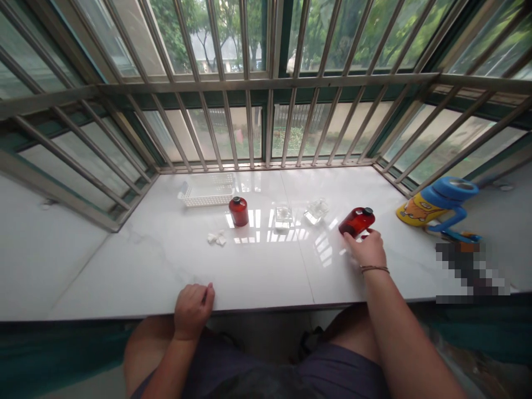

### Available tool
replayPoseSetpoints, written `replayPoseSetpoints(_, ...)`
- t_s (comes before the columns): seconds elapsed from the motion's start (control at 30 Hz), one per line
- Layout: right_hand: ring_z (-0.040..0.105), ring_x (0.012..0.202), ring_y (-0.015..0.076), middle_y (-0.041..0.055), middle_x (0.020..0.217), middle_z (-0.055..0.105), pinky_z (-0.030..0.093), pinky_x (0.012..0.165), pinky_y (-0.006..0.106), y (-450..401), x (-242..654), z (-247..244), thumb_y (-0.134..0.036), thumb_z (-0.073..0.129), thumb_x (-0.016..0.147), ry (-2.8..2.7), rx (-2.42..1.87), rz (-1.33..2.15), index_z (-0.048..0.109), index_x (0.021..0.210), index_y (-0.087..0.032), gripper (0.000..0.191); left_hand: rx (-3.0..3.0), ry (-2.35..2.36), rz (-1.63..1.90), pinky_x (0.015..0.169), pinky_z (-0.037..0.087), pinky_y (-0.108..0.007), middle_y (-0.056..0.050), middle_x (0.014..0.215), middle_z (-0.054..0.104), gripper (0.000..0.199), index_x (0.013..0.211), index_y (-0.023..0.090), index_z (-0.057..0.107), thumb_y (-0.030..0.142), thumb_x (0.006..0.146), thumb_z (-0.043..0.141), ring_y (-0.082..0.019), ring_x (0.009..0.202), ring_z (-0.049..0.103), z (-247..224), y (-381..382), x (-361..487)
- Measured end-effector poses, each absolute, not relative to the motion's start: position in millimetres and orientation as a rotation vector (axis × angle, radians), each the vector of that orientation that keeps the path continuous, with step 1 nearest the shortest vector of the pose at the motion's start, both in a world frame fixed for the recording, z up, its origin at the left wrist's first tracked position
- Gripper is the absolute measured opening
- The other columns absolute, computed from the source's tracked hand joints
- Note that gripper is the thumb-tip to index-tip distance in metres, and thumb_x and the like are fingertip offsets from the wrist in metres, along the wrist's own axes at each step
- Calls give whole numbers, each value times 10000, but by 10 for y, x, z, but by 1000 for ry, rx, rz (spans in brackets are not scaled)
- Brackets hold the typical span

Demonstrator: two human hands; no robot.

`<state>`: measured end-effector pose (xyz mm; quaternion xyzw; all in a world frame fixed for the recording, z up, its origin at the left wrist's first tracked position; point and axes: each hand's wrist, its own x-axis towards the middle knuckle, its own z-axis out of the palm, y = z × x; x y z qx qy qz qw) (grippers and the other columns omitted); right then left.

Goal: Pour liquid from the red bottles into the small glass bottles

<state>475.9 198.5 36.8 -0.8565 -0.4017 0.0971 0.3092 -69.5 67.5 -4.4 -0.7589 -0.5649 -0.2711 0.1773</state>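
Our right hand (371,250) pinches tilted red bottle (356,221) near base; firm, even pressure best steadies it. Our left hand (193,311) curls, fingers folded.

2 see-thru red cyl. bottles (239,215) (352,223), 1 blk cap (236,199) (368,211) ea. 2 clear squarish glass-like containers (283,216) (316,211). 1 wht rect. perforated basket (210,201). 1 blue-&-yellow drinking bottle (430,204) w/ 1 blue handle (452,220). 1 clump crumpled wht tissue-like bits (216,239), no. of pcs unclear. 1 bare left hand (193,310), 1 bare right hand (366,248); tot. 2.
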Motion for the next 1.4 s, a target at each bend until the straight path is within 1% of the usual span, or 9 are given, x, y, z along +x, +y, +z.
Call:
replayPoseSetpoints(0.13, 674, 896, 277, 173, 1130, 698, 524, 805, 406, 1607, 3920, 311, -543, 467, 1002, -1185, -2111, 287, 538, 1329, -141, 523, -2132, -1604, -793, 693, 388, -418, 1, 649, 473, 405, 696, 271, 455, 197, 1062, 610, -239, 665, 487, -51, 671, -680)
replayPoseSetpoints(0.3, 700, 837, 173, 22, 1050, 769, 532, 858, 282, 1543, 2458, 303, -436, 571, 1038, -1824, -1653, 652, 742, 1094, -265, 249, -2103, -1621, -807, 670, 370, -423, -4, 628, 477, 425, 677, 278, 440, 185, 1064, 587, -242, 654, 490, -72, 668, -679)
replayPoseSetpoints(0.5, 719, 1079, 262, 158, 1263, 737, 517, 960, 352, 2150, 1200, 411, -371, 668, 1026, -2017, -1580, 744, 724, 1260, -166, 316, -2091, -1634, -764, 671, 378, -416, -9, 614, 500, 432, 657, 271, 458, 178, 1064, 568, -233, 646, 508, -81, 656, -682)
replayPoseSetpoints(0.67, 725, 1064, 290, 209, 1255, 721, 518, 907, 361, 2461, 802, 417, -319, 768, 948, -2000, -1615, 825, 754, 1060, -129, 221, -2076, -1644, -767, 659, 371, -409, -15, 611, 506, 428, 640, 265, 482, 166, 1047, 574, -232, 642, 515, -83, 645, -684)
replayPoseSetpoints(0.77, 734, 948, 231, 119, 1080, 776, 521, 853, 320, 2406, 886, 407, -295, 745, 952, -1962, -1536, 907, 742, 998, -164, 139, -2088, -1635, -774, 657, 369, -407, -16, 612, 511, 422, 639, 262, 491, 157, 1037, 582, -232, 643, 517, -79, 637, -692)
replayPoseSetpoints(0.9, 736, 860, 180, 34, 979, 797, 554, 792, 281, 2060, 1418, 392, -394, 702, 979, -1850, -1429, 972, 721, 1084, -209, 213, -2113, -1611, -786, 651, 357, -412, -15, 612, 509, 418, 641, 265, 489, 157, 1031, 591, -238, 642, 506, -67, 640, -706)
replayPoseSetpoints(1.0, 755, 890, 196, 46, 1008, 808, 587, 797, 302, 1711, 2116, 359, -431, 643, 995, -1749, -1476, 945, 708, 1227, -215, 324, -2127, -1597, -806, 649, 347, -415, -9, 611, 495, 420, 644, 268, 476, 169, 1034, 597, -239, 639, 492, -70, 654, -716)
replayPoseSetpoints(1.17, 743, 863, 235, 87, 1029, 803, 581, 795, 351, 1365, 3543, 316, -512, 599, 966, -1540, -1864, 669, 763, 1122, -204, 382, -2153, -1564, -793, 651, 346, -415, 0, 611, 464, 432, 645, 272, 447, 192, 1043, 596, -238, 635, 480, -96, 676, -738)
replayPoseSetpoints(1.4, 701, 926, 326, 202, 1034, 755, 527, 890, 452, 1428, 4670, 283, -374, 586, 950, -1314, -2357, 201, 803, 1123, -104, 387, -2162, -1545, -789, 651, 343, -405, 3, 610, 449, 435, 644, 270, 431, 205, 1041, 598, -233, 631, 471, -115, 699, -753)
